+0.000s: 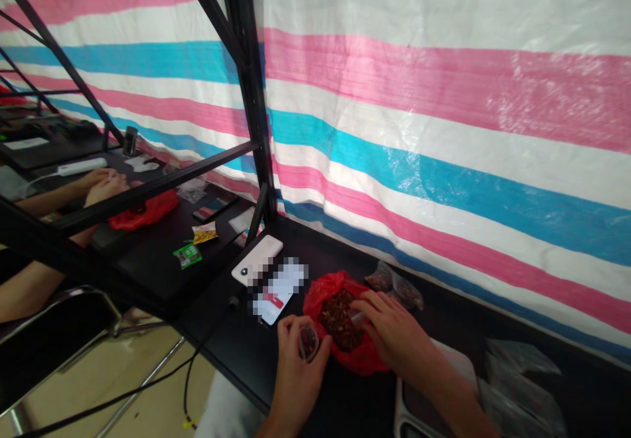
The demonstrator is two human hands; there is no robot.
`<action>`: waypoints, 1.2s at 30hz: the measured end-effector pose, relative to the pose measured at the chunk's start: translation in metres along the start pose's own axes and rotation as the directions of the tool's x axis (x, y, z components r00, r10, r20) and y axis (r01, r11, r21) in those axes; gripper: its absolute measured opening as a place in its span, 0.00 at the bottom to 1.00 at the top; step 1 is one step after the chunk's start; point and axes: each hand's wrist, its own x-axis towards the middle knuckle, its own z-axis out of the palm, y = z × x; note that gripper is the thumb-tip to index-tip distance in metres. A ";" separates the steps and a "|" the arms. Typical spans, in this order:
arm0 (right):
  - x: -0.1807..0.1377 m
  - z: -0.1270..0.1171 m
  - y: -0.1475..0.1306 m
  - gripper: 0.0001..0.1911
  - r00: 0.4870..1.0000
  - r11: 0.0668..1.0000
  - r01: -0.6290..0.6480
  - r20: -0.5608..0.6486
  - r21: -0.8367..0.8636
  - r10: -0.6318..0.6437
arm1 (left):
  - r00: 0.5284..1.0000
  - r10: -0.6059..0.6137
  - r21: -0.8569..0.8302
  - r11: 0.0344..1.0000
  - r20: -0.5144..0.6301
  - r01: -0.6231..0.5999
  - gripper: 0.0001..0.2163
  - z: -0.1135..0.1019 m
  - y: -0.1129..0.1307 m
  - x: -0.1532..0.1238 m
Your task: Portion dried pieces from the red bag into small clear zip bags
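A red plastic bag (362,358) lies open on the black table (236,352), filled with dark reddish-brown dried bits (340,325). My left hand (296,372) is closed around a small clear bag (309,342) that holds some of the same bits, just left of the red bag. My right hand (389,329) rests on the red bag's right side, fingers pinched over the pile on something small and pale that I cannot make out.
A white power bank (259,258) and a phone (280,290) lie left of the red bag. Small filled clear bags (394,287) sit behind it, empty clear bags (522,372) at right. A black frame post (251,96) and striped tarp (444,116) stand behind. Another person's hands (101,185) work at the left table.
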 end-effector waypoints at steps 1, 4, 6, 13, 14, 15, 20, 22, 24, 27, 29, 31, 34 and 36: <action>0.001 0.001 0.002 0.20 0.997 0.999 -0.036 0.066 -0.022 0.037 | 1.000 -0.008 -0.014 1.000 -0.002 0.008 0.10 -0.001 -0.002 0.002; 0.004 0.005 0.003 0.19 0.981 0.992 -0.104 0.154 -0.076 0.114 | 0.991 -0.034 -0.036 0.999 0.128 0.038 0.08 0.000 -0.006 0.009; 0.007 0.007 0.001 0.18 0.979 0.984 -0.136 0.136 -0.117 0.152 | 0.982 -0.042 -0.038 0.998 0.182 0.050 0.06 0.003 -0.006 0.013; 0.015 0.016 -0.003 0.21 0.973 0.977 -0.171 0.132 -0.129 0.187 | 0.966 -0.063 -0.287 0.948 0.249 0.136 0.07 0.019 0.000 0.025; 0.016 0.017 -0.004 0.20 0.976 0.981 -0.162 0.127 -0.107 0.175 | 0.968 -0.068 -0.305 0.942 0.242 0.142 0.08 0.020 0.000 0.026; 0.016 0.018 -0.005 0.19 0.979 0.984 -0.156 0.121 -0.090 0.166 | 0.970 -0.075 -0.320 0.936 0.233 0.149 0.08 0.021 0.000 0.026; 0.016 0.023 -0.008 0.19 0.984 0.992 -0.120 0.127 -0.031 0.123 | 0.974 -0.126 -0.425 0.884 0.186 0.196 0.10 0.022 -0.004 0.025; 0.016 0.024 -0.007 0.19 0.985 0.994 -0.107 0.136 0.000 0.106 | 0.973 -0.144 -0.473 0.855 0.178 0.213 0.11 0.022 -0.006 0.023; 0.015 0.024 -0.005 0.18 0.985 0.993 -0.108 0.139 0.042 0.101 | 0.972 -0.151 -0.494 0.841 0.179 0.221 0.12 0.022 -0.007 0.022; 0.013 0.022 -0.003 0.16 0.987 0.988 -0.090 0.145 0.126 0.071 | 0.970 -0.156 -0.490 0.841 0.188 0.230 0.13 0.022 -0.005 0.022; 0.012 0.022 -0.004 0.15 0.989 0.982 -0.056 0.145 0.180 0.030 | 0.969 -0.164 -0.487 0.841 0.185 0.235 0.14 0.022 -0.002 0.021; 0.010 0.022 -0.004 0.14 0.991 0.975 -0.033 0.131 0.221 0.004 | 0.970 -0.171 -0.490 0.839 0.175 0.236 0.14 0.020 0.002 0.021; 0.008 0.022 -0.002 0.15 0.994 0.964 -0.040 0.112 0.261 0.011 | 0.973 -0.154 -0.467 0.857 0.174 0.219 0.15 0.017 0.005 0.019; 0.006 0.020 0.001 0.16 0.994 0.950 -0.055 0.105 0.308 0.024 | 0.978 -0.120 -0.420 0.889 0.170 0.182 0.15 0.014 0.003 0.017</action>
